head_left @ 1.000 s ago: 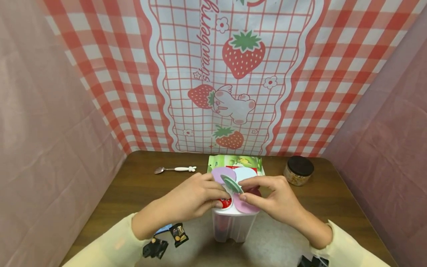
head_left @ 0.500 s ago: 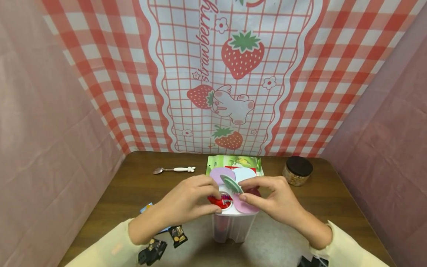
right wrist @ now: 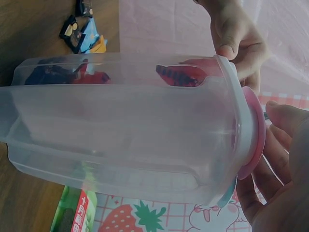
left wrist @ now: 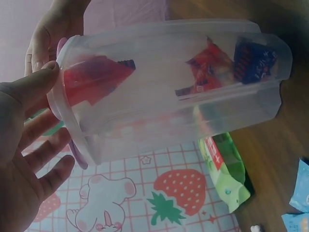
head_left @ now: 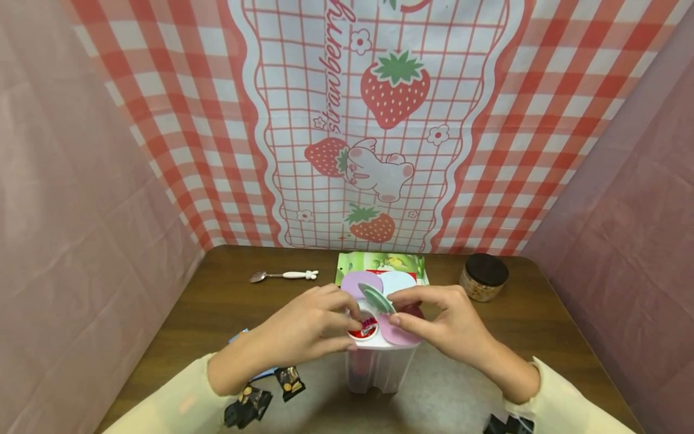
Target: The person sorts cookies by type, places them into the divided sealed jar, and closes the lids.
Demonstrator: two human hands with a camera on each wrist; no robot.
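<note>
A clear plastic storage container (head_left: 379, 371) with a white top stands at the table's front, its petal-shaped lids coloured purple, pale blue and pink. My right hand (head_left: 447, 322) pinches the raised green lid (head_left: 378, 299) between thumb and fingers. In the round opening under that lid sits a red snack packet (head_left: 368, 328); its lower part (left wrist: 94, 79) hangs inside the container in the left wrist view. My left hand (head_left: 311, 325) is at the opening, fingertips over the packet and thumb by the rim. Lower down lie another red packet (left wrist: 207, 67) and a dark blue packet (left wrist: 256, 60).
Black packets (head_left: 290, 383) and blue ones (left wrist: 301, 186) lie left of the container. A fork-like utensil with a white handle (head_left: 295, 275) is at the back left. Behind the container is a green bag (head_left: 352, 263); a black-lidded jar (head_left: 484, 277) stands back right.
The left hand drew back slightly from the opening, showing more of the red packet, then moved its fingertips in over it again. The packet now sits lower. The right hand keeps the green lid raised.
</note>
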